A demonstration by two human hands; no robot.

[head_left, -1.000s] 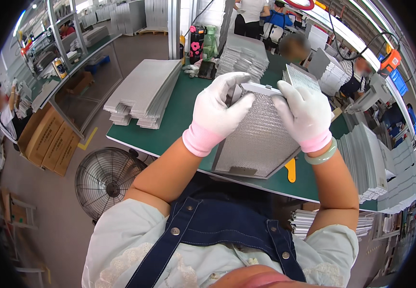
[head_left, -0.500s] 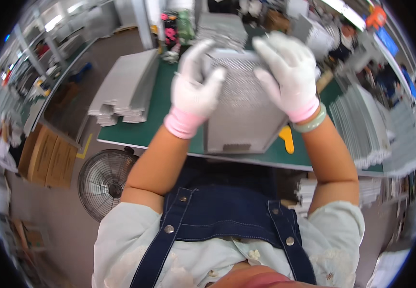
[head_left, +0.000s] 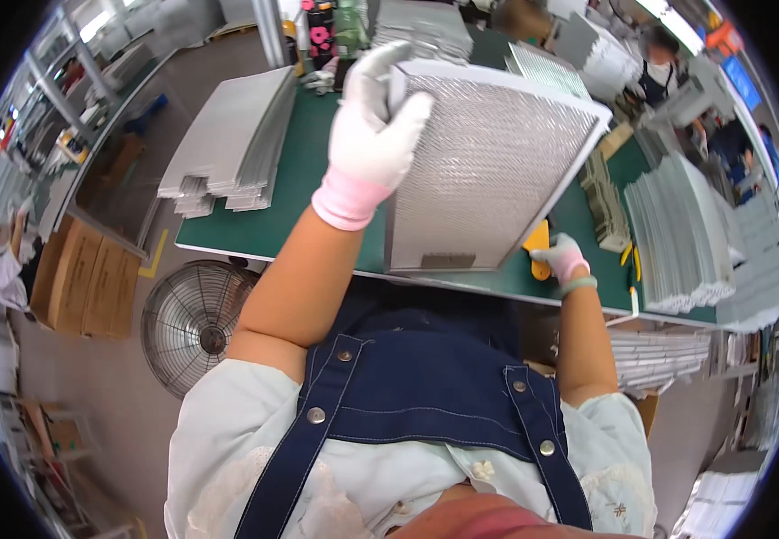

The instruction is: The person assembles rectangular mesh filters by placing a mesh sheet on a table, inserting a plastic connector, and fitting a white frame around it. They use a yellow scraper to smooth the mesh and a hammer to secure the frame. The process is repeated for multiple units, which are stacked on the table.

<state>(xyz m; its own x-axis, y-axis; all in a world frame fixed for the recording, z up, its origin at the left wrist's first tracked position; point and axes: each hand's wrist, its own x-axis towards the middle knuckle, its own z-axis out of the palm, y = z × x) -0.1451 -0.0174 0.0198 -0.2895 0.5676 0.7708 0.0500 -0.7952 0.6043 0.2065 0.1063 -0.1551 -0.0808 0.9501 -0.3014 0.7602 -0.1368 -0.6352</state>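
A rectangular metal mesh filter panel [head_left: 488, 162] in a thin light frame stands tilted up on the green table, its lower edge near the table's front. My left hand [head_left: 373, 135], in a white glove with a pink cuff, grips its upper left corner, thumb over the front. Low beside the panel's right edge, my gloved right hand [head_left: 562, 258] has its fingers closed on a yellow-orange scraper-like tool [head_left: 539, 244] lying on the table. The palm side of that hand is hidden.
Stacked grey-white panels [head_left: 228, 126] lie at the left of the green table [head_left: 313, 180]; a row of folded strips [head_left: 677, 234] stands at the right. Yellow-handled pliers [head_left: 632, 265] lie near the right front. A floor fan [head_left: 201, 328] stands left. Another person [head_left: 657, 72] is at far right.
My right hand has left the panel's upper right and come down to the yellow tool. The panel's upper part is now raised and tilted, held by my left hand.
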